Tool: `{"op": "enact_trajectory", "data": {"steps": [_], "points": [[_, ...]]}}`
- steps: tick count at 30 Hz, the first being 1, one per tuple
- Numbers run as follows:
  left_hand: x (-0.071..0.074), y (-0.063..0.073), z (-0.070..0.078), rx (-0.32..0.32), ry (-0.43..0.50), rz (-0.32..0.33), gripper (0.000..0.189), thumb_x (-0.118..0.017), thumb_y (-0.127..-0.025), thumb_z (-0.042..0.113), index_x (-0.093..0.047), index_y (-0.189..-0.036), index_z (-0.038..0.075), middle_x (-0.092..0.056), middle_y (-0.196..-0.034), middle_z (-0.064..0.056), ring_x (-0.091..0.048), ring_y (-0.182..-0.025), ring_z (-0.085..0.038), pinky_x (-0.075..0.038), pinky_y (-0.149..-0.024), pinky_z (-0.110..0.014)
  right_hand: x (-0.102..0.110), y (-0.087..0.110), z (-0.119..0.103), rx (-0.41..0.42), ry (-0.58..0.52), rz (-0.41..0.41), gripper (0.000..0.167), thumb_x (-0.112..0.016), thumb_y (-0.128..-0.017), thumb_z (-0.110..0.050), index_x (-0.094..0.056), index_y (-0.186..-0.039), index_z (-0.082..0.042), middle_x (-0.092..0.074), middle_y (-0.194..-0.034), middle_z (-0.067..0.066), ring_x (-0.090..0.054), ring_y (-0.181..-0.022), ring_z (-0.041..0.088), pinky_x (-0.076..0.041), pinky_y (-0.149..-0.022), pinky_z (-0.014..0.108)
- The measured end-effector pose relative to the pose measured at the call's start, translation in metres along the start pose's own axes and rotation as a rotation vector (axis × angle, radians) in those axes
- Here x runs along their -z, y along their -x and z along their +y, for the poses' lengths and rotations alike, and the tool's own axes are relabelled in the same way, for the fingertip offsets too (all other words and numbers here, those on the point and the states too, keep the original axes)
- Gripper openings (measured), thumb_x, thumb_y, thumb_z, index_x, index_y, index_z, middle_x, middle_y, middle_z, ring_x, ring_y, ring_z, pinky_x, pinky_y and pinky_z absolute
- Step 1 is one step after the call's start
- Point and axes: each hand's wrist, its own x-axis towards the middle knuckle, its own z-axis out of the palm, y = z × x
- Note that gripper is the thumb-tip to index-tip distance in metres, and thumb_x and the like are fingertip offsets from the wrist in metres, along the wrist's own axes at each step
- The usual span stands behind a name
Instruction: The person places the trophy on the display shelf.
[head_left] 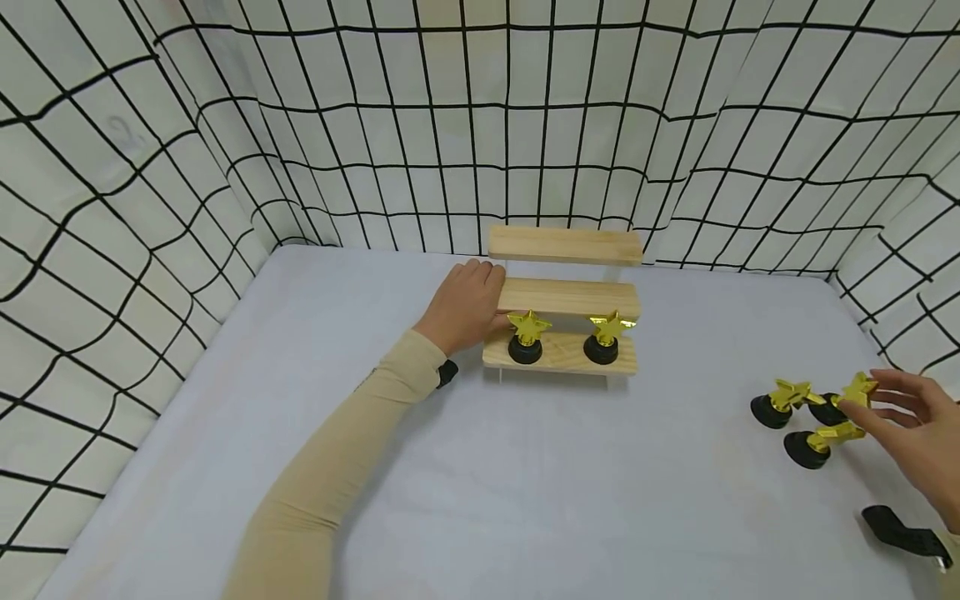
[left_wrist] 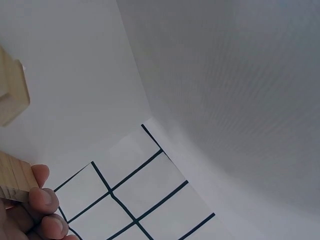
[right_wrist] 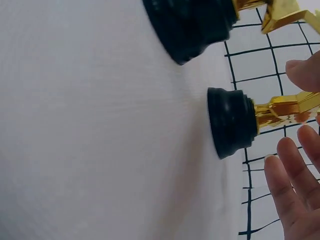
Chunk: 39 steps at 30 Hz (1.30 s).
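At the left end of a small tiered wooden shelf [head_left: 567, 297], my left hand [head_left: 467, 304] grips the middle board, fingers curled round its end [left_wrist: 14, 175] in the left wrist view. Two gold star trophies, a left one [head_left: 526, 337] and a right one [head_left: 604, 337], stand on the lowest board on round black bases. Over at the right, my right hand [head_left: 918, 425] has thumb and fingertips around the star of a trophy [right_wrist: 232, 122], whose base shows uncovered. Another trophy [head_left: 780, 404] stands left of it, and one more [head_left: 817, 443] stands nearer me.
A white cloth [head_left: 570, 492] covers the table. White walls with a black grid [head_left: 450, 133] rise behind and on both sides. The shelf's top board [head_left: 566, 245] stands close to the back wall. A black strap piece [head_left: 900, 529] juts from the right wrist.
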Motion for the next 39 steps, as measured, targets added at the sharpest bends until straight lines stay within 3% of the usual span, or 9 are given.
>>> {"op": "enact_trajectory", "data": {"steps": [7,13,17,22,27,31,36,37,39], "points": [[0.0,0.002,0.001,-0.006,-0.02,0.007,0.061,-0.071,-0.092,0.055,-0.056,-0.115,0.001,-0.065,-0.103,-0.013,-0.055,-0.088,-0.028,-0.047,-0.079,-0.038,-0.006,0.001,0.011,-0.037,-0.011,-0.023,0.067,-0.067,-0.1,-0.031,-0.035,-0.158,-0.024,-0.031,-0.114,-0.035,-0.035,-0.095,-0.016,-0.04,-0.073,-0.002],[0.001,0.003,0.002,-0.012,-0.006,0.026,0.06,-0.071,-0.092,0.054,-0.056,-0.114,0.001,-0.065,-0.101,-0.012,-0.054,-0.086,-0.027,-0.045,-0.077,-0.037,-0.007,0.001,0.023,-0.014,-0.032,-0.031,0.063,-0.068,-0.1,-0.025,-0.037,-0.154,-0.03,-0.034,-0.112,-0.038,-0.037,-0.096,-0.019,-0.04,-0.075,-0.003],[0.0,0.004,0.002,-0.01,-0.001,0.036,0.058,-0.07,-0.092,0.054,-0.056,-0.113,0.001,-0.064,-0.099,-0.012,-0.053,-0.085,-0.027,-0.045,-0.076,-0.037,-0.008,0.001,0.03,-0.008,-0.041,-0.051,0.062,-0.066,-0.1,-0.013,-0.039,-0.154,-0.025,-0.035,-0.109,-0.037,-0.038,-0.094,-0.019,-0.042,-0.074,-0.003],[-0.001,0.004,0.001,-0.005,-0.002,0.049,0.06,-0.069,-0.092,0.058,-0.056,-0.11,0.002,-0.063,-0.096,-0.011,-0.052,-0.083,-0.026,-0.044,-0.075,-0.037,-0.01,-0.001,0.035,-0.015,-0.031,-0.068,0.062,-0.063,-0.1,-0.003,-0.037,-0.156,-0.01,-0.035,-0.109,-0.036,-0.037,-0.091,-0.02,-0.043,-0.073,-0.002],[-0.002,0.004,0.002,0.002,-0.004,0.053,0.065,-0.066,-0.091,0.066,-0.057,-0.107,0.003,-0.062,-0.093,-0.009,-0.054,-0.083,-0.026,-0.045,-0.075,-0.037,-0.011,-0.005,0.037,-0.007,0.02,-0.077,0.063,-0.062,-0.1,-0.001,-0.033,-0.156,0.001,-0.05,-0.115,-0.006,-0.034,-0.089,-0.02,-0.043,-0.071,-0.001],[-0.002,0.004,0.002,-0.002,-0.006,0.049,0.065,-0.065,-0.091,0.066,-0.057,-0.107,0.004,-0.062,-0.093,-0.009,-0.054,-0.083,-0.026,-0.046,-0.076,-0.037,-0.01,-0.007,0.038,0.018,0.056,-0.085,0.064,-0.063,-0.098,0.003,-0.032,-0.153,0.009,-0.051,-0.117,0.018,-0.031,-0.088,-0.022,-0.042,-0.071,-0.002],[-0.001,0.003,0.002,-0.004,-0.016,0.039,0.064,-0.065,-0.092,0.065,-0.057,-0.108,0.003,-0.063,-0.094,-0.009,-0.054,-0.083,-0.025,-0.045,-0.075,-0.037,-0.01,-0.009,0.042,0.055,0.078,-0.101,0.062,-0.064,-0.097,0.006,-0.033,-0.149,0.013,-0.049,-0.132,0.037,-0.027,-0.085,-0.024,-0.04,-0.068,-0.001],[-0.001,0.003,0.002,-0.004,-0.019,0.039,0.064,-0.065,-0.092,0.065,-0.057,-0.108,0.003,-0.063,-0.094,-0.009,-0.053,-0.083,-0.025,-0.045,-0.075,-0.037,-0.01,-0.01,0.042,0.055,0.084,-0.108,0.062,-0.064,-0.097,0.005,-0.033,-0.15,0.013,-0.046,-0.137,0.04,-0.037,-0.088,-0.018,-0.039,-0.067,-0.001],[-0.001,0.002,0.001,-0.004,-0.025,0.04,0.064,-0.064,-0.092,0.065,-0.057,-0.108,0.003,-0.063,-0.094,-0.009,-0.053,-0.082,-0.025,-0.045,-0.074,-0.036,-0.01,-0.011,0.043,0.05,0.095,-0.118,0.064,-0.066,-0.097,0.003,-0.032,-0.151,0.012,-0.044,-0.14,0.041,-0.035,-0.087,-0.018,-0.039,-0.066,-0.001]]}}
